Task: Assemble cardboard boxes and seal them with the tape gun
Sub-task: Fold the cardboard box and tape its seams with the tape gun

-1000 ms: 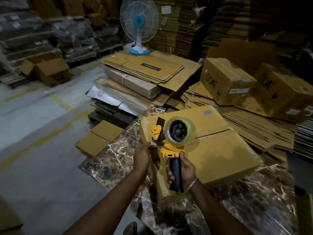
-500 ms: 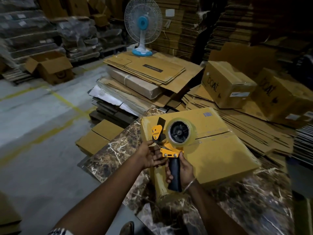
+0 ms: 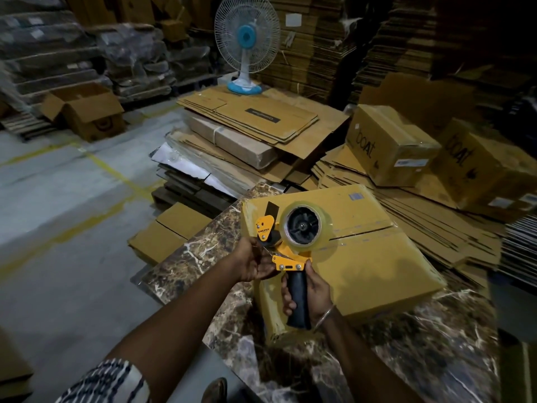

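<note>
Left hand (image 3: 254, 261) had shifted to pinch tape at the tape gun (image 3: 290, 242); right hand (image 3: 311, 292) gripped its handle. Next: tape the cardboard box (image 3: 363, 257) seam at centre frame.

The left hand (image 3: 255, 261) has left the near edge of the cardboard box (image 3: 363, 257) and come up to the front of the tape gun (image 3: 290, 242). Its fingers now reach in under the orange blade guard.

Right hand (image 3: 315, 289) grips the black handle of the tape gun (image 3: 293, 245), held upright over the closed box (image 3: 363, 257) on the marble table (image 3: 406, 359). Left hand (image 3: 252, 261) pinches at the gun's front end (contact detail unclear). Fan (image 3: 247, 42) at 12 o'clock; flat cardboard (image 3: 250, 117) below it.
</note>
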Available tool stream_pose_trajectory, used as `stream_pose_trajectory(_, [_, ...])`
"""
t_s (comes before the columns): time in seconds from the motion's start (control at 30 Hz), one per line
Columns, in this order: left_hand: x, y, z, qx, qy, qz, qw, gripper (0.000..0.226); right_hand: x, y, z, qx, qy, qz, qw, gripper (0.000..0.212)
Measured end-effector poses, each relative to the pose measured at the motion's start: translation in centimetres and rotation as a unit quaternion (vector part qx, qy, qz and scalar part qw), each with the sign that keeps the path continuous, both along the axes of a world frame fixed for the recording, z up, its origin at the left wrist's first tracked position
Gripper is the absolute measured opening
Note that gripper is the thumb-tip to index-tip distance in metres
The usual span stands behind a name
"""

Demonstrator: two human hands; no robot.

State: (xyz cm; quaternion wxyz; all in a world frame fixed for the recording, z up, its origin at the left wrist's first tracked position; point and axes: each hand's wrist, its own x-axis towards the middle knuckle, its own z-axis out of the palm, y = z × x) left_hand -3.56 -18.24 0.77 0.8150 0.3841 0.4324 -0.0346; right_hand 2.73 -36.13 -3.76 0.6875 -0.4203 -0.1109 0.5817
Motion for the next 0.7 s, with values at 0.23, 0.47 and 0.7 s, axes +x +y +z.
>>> stream_pose_trajectory(0.23, [0.4,0.1,-0.1,0.021,-0.009,-0.008,1.0,0.04,0.3,0.0,-0.1,-0.002,0.004,0.018,1.0,0.085])
stream_pose_trajectory(0.47, [1.6,0.1,-1.0,-0.001,-0.015,-0.013,1.0,0.031,0.3,0.0,0.0,0.007,0.02,0.016,1.0,0.084])
stream_pose_trajectory(0.7, [0.6,2.0,-1.7,-0.111,-0.066,-0.044,0.991,0.014,0.6,-0.2,-0.2,0.038,0.053,-0.006,0.998,0.082])
